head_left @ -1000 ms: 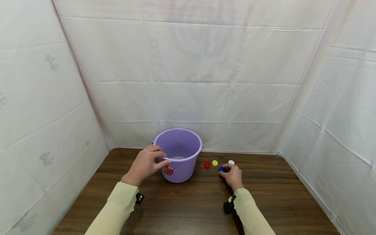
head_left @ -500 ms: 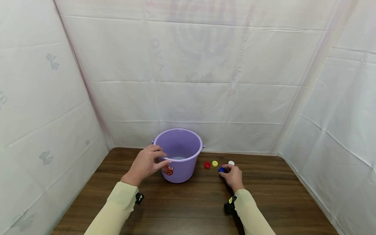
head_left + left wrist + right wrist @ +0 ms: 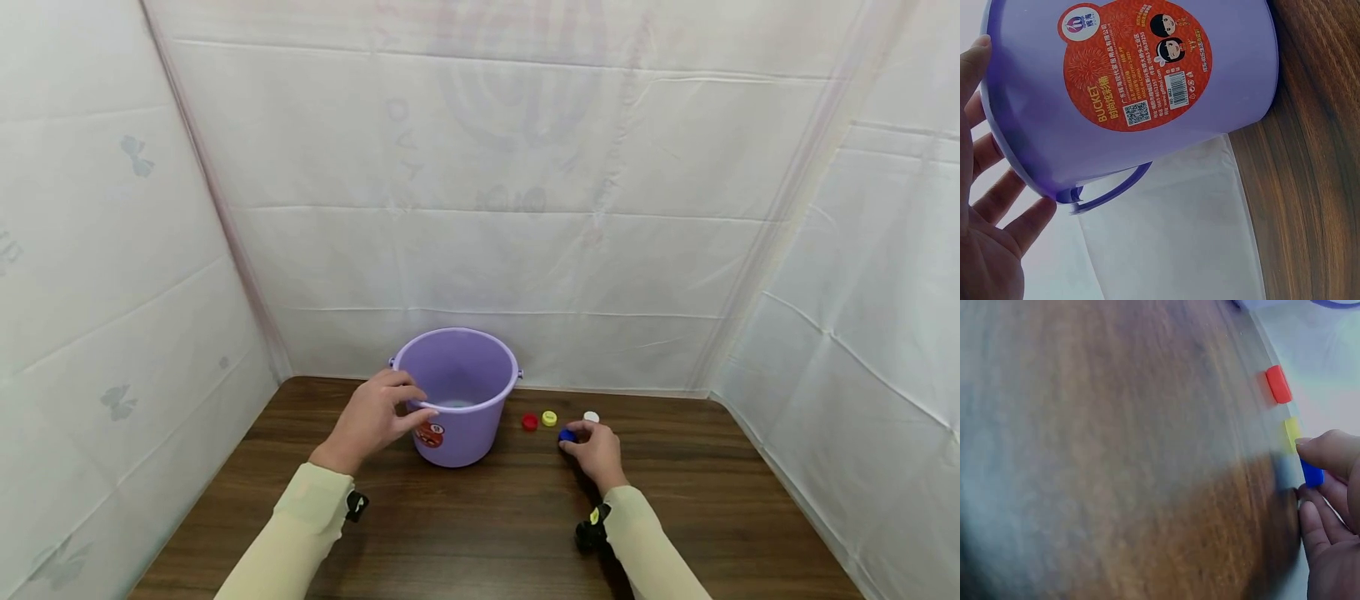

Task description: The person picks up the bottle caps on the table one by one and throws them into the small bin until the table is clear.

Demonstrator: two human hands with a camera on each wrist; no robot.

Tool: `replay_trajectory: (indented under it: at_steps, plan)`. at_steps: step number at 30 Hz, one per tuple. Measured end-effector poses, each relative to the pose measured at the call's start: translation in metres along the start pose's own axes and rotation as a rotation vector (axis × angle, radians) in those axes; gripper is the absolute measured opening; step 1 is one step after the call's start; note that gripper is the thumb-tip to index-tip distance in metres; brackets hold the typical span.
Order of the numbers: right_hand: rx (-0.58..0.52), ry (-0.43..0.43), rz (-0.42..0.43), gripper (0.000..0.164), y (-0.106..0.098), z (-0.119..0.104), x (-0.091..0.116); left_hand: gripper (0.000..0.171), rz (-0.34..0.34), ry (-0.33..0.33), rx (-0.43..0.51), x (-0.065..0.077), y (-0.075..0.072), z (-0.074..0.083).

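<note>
A purple bucket (image 3: pixel 471 433) stands upright on the wooden table near the back wall. My left hand (image 3: pixel 372 421) holds its near left rim, thumb outside and fingers over the edge. The left wrist view shows a red label (image 3: pixel 1141 69) on the bucket's side and its purple handle (image 3: pixel 1116 192) hanging down. To the right of the bucket, my right hand (image 3: pixel 597 457) pinches a blue bottle cap (image 3: pixel 567 435) between thumb and fingers, close over the table. A red cap (image 3: pixel 1279 384) and a yellow cap (image 3: pixel 1292 434) show beyond my thumb in the right wrist view.
Between bucket and right hand lie the red cap (image 3: pixel 530 422) and the yellow cap (image 3: pixel 550 418). A white cap (image 3: pixel 591 417) sits just behind the right hand. White sheeting (image 3: pixel 480 250) encloses the brown table (image 3: pixel 465 533) at the back and both sides.
My right wrist has shifted slightly to the right and nearer, with the blue cap still pinched. The left hand and the bucket stay where they were.
</note>
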State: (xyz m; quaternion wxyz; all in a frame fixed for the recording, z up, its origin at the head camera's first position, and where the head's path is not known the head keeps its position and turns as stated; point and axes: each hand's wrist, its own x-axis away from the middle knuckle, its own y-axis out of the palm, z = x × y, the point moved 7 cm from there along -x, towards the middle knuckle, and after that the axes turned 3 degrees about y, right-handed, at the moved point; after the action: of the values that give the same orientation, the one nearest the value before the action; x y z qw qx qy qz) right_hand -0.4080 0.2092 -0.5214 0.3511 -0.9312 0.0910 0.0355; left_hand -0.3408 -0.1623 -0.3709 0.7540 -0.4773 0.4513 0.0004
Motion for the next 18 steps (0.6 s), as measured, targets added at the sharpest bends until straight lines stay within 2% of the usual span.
replay_trajectory:
  at_steps: [11, 18]
  plan:
    - [-0.034, -0.063, 0.013, 0.026, -0.004, -0.014, 0.005, 0.023, 0.014, 0.007, 0.017, -0.001, -0.001, 0.006]
    - [-0.099, -0.083, 0.009, 0.026, -0.009, -0.027, 0.006, 0.023, 0.018, 0.013, 0.010, -0.002, -0.001, 0.007]
